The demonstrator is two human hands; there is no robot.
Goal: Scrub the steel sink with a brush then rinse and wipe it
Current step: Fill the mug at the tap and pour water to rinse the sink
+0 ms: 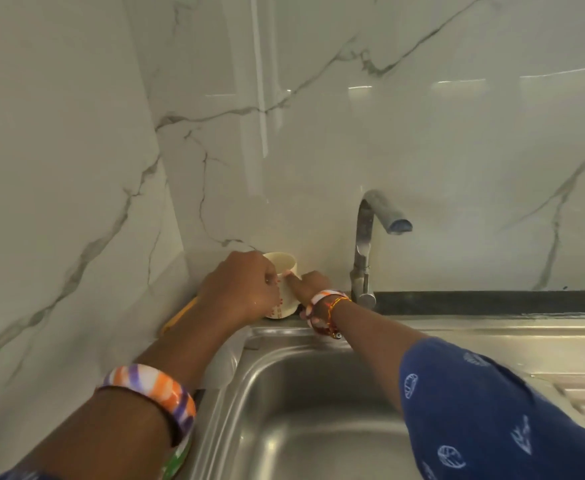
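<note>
The steel sink [284, 336] fills the lower middle, its basin bare where it shows. A cream cup [285, 268] with red markings stands on the ledge at the sink's back left corner. My left hand [239, 289] wraps round the cup's left side. My right hand [315, 284] holds its right side, with one finger laid along the wall near the rim and the others curled at the base. A yellow object [180, 315], perhaps a brush handle, lies behind my left hand, mostly hidden.
A steel tap [363, 244] rises just right of my right hand, its spout turned right with no water running. A ribbed drainboard [582, 403] lies to the right. Marble walls close the corner. Something green [180, 457] sits under my left wrist.
</note>
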